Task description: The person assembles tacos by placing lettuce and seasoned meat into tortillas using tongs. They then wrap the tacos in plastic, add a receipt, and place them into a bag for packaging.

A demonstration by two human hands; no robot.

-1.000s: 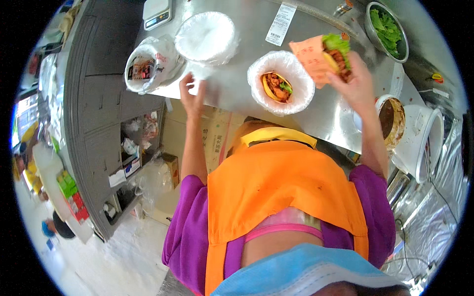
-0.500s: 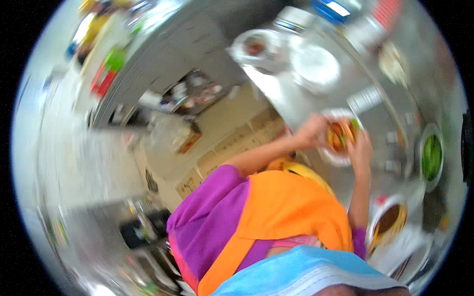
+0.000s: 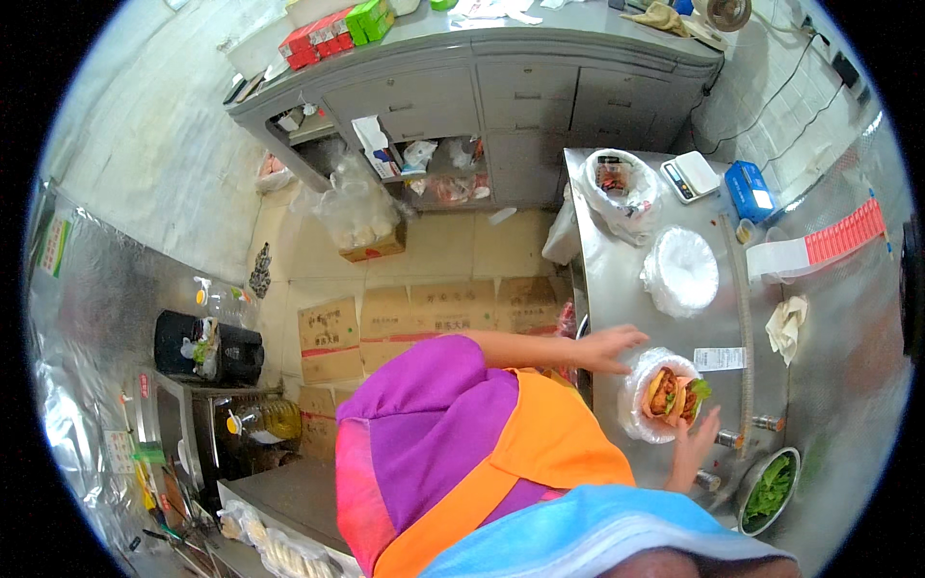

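Note:
A filled flatbread sandwich (image 3: 675, 395), split into two stuffed halves with browned filling, pink slices and lettuce, rests on a round plate covered in clear plastic (image 3: 636, 420). My left hand (image 3: 609, 349) hovers just beyond the plate's upper left edge, fingers stretched out and holding nothing. At the plate's lower right, my right hand (image 3: 694, 448) has its fingers apart, near the sandwich but seemingly not gripping it. A printed paper slip (image 3: 720, 358) lies right of the plate on the metal table (image 3: 617, 289).
Farther along the table stand another plastic-covered plate (image 3: 682, 270), a plastic-lined bowl (image 3: 621, 193), a white scale (image 3: 690, 176) and a blue box (image 3: 750, 191). A bowl of green leaves (image 3: 769, 489) sits at the near right. Flattened cardboard (image 3: 434, 310) covers part of the floor.
Both hands held the sandwich over the plate; they have let go and moved apart, the left one up and left, the right one down. My view has turned, and the picture is sharper.

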